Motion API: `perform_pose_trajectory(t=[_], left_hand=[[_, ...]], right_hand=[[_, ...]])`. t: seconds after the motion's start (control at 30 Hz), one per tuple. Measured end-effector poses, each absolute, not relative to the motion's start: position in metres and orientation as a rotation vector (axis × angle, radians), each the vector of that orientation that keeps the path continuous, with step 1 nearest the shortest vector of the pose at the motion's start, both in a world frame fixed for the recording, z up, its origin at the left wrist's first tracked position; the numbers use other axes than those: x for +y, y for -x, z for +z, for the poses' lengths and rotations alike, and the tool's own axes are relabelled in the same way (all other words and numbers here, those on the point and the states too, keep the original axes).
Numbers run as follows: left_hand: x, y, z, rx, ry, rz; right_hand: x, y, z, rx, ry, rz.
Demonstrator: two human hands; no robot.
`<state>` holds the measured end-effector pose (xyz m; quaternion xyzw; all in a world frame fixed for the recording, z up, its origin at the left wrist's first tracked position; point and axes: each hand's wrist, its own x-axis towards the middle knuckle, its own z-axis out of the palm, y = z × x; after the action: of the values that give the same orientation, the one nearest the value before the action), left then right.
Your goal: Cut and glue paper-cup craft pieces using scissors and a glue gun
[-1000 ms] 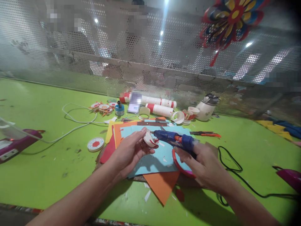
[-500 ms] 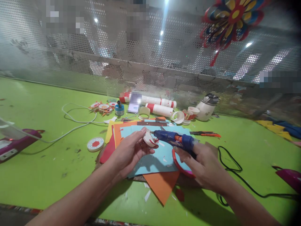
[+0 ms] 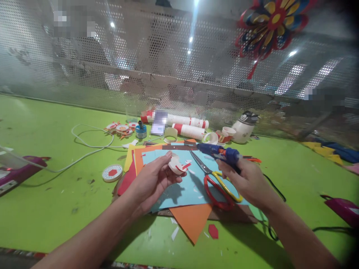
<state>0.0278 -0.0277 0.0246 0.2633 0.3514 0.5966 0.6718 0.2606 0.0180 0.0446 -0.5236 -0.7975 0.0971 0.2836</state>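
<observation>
My left hand (image 3: 157, 177) is closed on a small white paper cup piece (image 3: 175, 165) with red strips on it, held above light blue paper (image 3: 165, 192). In my right hand (image 3: 246, 179) is a blue glue gun (image 3: 215, 149), its nozzle pointing left and apart from the cup piece. Scissors (image 3: 217, 192) with one red and one yellow handle lie on the paper between my hands, blades partly apart. Orange paper (image 3: 192, 220) sticks out beneath the blue sheet, and a small red paper hexagon (image 3: 213, 231) rests on the green table near me.
A white disc with a red hexagon (image 3: 112, 173) lies at left. Behind stand a blue ink bottle (image 3: 141, 130), stacked paper cups (image 3: 189, 131), a phone (image 3: 158, 129) and a white jug (image 3: 244, 129). Power strips (image 3: 22, 175) and cords edge the table (image 3: 56, 213); perforated panel (image 3: 179, 71) behind.
My right hand has lifted the glue gun up and to the right, away from the cup piece. The scissors now show more fully. My left hand has barely moved.
</observation>
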Motion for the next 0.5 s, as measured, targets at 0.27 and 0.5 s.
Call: perform_pose_trajectory(t=[0.27, 0.5], left_hand=[[-0.028, -0.023, 0.026, 0.857, -0.583, 1.335], [-0.026, -0.021, 0.027, 0.883, -0.598, 1.365]], right_hand=[[0.086, -0.317, 0.052, -2.069, 1.802, 0.006], [0.116, -0.344, 0.016, -2.299, 1.980, -0.077]])
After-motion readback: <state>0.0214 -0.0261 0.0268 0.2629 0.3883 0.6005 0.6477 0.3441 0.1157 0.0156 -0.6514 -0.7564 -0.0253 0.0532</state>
